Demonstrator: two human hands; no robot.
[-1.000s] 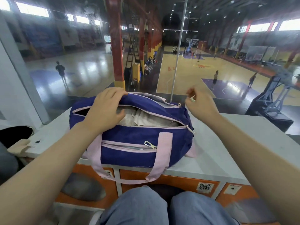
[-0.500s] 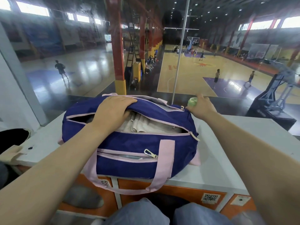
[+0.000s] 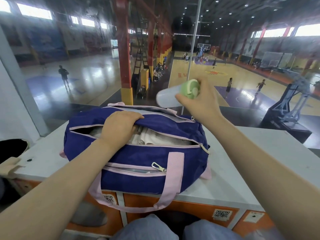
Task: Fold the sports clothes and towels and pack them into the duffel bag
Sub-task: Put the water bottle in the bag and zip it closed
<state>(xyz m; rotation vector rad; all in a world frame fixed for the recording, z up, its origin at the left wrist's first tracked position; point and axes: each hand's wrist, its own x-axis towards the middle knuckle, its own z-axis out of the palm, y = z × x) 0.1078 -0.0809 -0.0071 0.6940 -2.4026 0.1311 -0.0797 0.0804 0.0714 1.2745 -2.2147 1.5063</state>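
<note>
The left hand (image 3: 119, 128), at the centre of the frame, curls its fingers over the far edge of the main opening of a navy duffel bag (image 3: 138, 151) and grips the fabric there, holding the opening apart. Its forearm runs in from the lower left of the frame.

The right hand (image 3: 199, 101), upper right of centre, is raised above the far right end of the bag and holds a translucent water bottle (image 3: 166, 98) by its green lid (image 3: 189, 89), fingers and thumb wrapped round the lid end. The bottle lies tilted on its side in the air, its pale body pointing left, apart from the bag.

The duffel bag sits on a grey-white bench (image 3: 242, 170) in the middle of the frame. Its top zip is open, and folded white and pale cloth (image 3: 147, 137) fills the inside, visible just right of the left hand. The metal zip pull (image 3: 204, 148) hangs at the right end of the opening. A front pocket (image 3: 135, 171) with pink trim is also partly unzipped; what it holds cannot be made out. A pink carry strap (image 3: 171, 179) loops down over the front edge of the bench.

Below the bench top are orange locker fronts (image 3: 190, 210) with QR stickers. Grey-blue trouser knees (image 3: 152, 227) show at the bottom edge. Beyond the bench, behind glass, lies an indoor basketball court (image 3: 225, 75) with small figures on it.
</note>
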